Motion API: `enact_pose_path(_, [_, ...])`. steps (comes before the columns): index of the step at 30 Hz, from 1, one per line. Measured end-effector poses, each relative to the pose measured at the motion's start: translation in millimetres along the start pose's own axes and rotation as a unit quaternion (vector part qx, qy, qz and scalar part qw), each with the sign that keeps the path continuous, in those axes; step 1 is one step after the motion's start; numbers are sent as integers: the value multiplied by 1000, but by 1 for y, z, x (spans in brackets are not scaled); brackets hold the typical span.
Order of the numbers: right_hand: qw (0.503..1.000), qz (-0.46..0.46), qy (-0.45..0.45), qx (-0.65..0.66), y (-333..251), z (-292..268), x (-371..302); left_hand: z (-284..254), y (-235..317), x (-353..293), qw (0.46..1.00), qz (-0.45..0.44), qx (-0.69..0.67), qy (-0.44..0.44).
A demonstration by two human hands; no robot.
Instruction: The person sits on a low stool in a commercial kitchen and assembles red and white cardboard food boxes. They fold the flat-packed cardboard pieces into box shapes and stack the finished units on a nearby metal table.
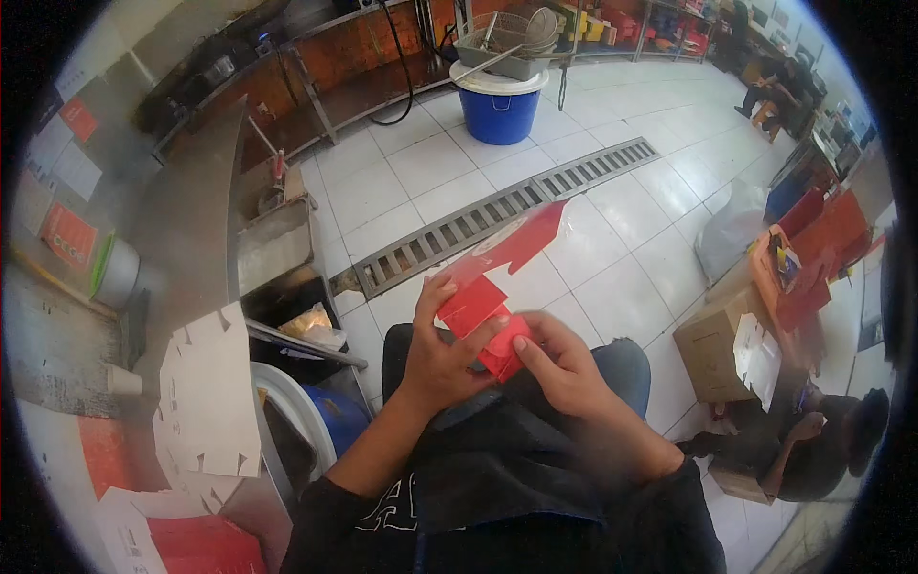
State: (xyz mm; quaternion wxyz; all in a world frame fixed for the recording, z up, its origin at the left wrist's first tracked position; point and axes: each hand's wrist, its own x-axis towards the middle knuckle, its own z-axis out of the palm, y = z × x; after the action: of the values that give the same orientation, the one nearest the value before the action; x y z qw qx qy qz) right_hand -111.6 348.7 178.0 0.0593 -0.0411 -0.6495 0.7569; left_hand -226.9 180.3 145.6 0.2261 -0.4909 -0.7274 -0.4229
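In front of my lap is a red cardboard box, partly folded, with a long flap reaching up and away over the floor. My left hand grips its left side, the thumb and fingers spread round the card. On the right side, my right hand pinches the near end of the card, thumb on top. The fingers cover part of the folds there. Beside my left arm, flat white box blanks with cut slots lean on a metal counter, and a red-and-white blank lies below them.
A metal floor drain crosses the white tiles ahead. Beyond it stands a blue tub with baskets on its lid. At right are a brown carton and a white plastic bag. A person in dark clothes is at lower right.
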Motion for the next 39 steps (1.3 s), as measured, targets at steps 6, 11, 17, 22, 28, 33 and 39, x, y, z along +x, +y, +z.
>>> enact_pose_path(6, [983,84,-139,88,-6,-17,-1,2,4,-4,997,-31,-72,-13])
enact_pose_path(11, [991,-51,-99,-79,1,-19,-4,14,-6,-13,994,50,-71,71])
enact_pose_path(17, [973,-132,114,-153,14,-6,1,12,-16,-14,995,33,-1,92])
enact_pose_path(22, [938,-183,157,-249,16,2,5,12,-16,-15,999,7,9,31])
enact_pose_path(28, [931,-235,92,-265,15,4,3,12,-20,-15,998,39,-19,48])
enact_pose_path(33, [972,-159,9,-170,18,4,3,13,-16,-13,997,53,-40,32])
enact_pose_path(39, [946,-173,36,-273,12,6,-1,28,-13,-19,997,41,-70,13])
